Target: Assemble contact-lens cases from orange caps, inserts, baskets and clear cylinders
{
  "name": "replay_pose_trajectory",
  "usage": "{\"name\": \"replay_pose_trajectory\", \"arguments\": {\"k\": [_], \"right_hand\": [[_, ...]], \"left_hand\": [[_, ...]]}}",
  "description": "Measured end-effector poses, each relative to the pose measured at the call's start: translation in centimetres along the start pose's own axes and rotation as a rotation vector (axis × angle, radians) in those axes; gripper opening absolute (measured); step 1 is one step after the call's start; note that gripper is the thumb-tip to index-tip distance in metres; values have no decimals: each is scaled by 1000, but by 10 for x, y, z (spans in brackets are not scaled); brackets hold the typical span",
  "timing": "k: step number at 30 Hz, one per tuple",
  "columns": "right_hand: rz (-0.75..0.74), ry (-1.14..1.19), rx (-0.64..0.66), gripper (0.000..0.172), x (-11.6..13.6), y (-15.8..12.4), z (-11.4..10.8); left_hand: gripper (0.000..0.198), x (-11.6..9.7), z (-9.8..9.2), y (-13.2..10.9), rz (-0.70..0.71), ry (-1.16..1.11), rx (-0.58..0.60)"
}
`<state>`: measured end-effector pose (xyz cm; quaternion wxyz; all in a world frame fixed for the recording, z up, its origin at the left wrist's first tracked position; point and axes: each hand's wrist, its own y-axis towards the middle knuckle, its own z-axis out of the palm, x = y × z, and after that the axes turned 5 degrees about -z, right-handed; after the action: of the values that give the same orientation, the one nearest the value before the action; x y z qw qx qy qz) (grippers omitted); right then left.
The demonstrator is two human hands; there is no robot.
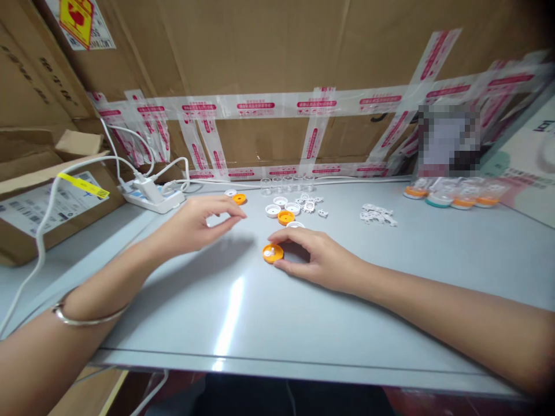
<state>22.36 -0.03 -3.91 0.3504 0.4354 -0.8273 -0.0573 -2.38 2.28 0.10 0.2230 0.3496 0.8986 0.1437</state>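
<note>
My right hand (313, 256) rests on the grey table (303, 323), thumb and fingers pinching an orange round cap (273, 253) with a small white piece in its middle. My left hand (197, 222) hovers just left of it, fingers curled with the tips together; what they hold, if anything, is too small to make out. Beyond the hands lie another orange cap (285, 217), an orange cap further left (239, 199), two white caps (276, 206) and a scatter of small white plastic pieces (308, 204). A silver bangle (82, 316) is on my left wrist.
A row of clear little cups (286, 184) stands by the cardboard wall. More white pieces (377, 214) lie to the right. Stacked lidded containers (451, 193) sit at the far right. A white power strip (151, 193) with cables and a cardboard box (47, 196) occupy the left.
</note>
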Motion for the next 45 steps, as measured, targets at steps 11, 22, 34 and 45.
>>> {"name": "replay_pose_trajectory", "arguments": {"k": [11,22,34,45], "right_hand": [[-16,12,11,23,0,0,-1],[-32,31,-343,14,5,-1,-7],[-452,-327,-316,17,7,1,-18],[-257,-230,-55,17,-11,2,-6]], "left_hand": [[24,39,-25,-10,-424,178,533],[14,-9,-2,-3,-376,-234,68],[11,-50,23,-5,-331,-580,-48],[23,-28,26,-17,95,47,188]]}}
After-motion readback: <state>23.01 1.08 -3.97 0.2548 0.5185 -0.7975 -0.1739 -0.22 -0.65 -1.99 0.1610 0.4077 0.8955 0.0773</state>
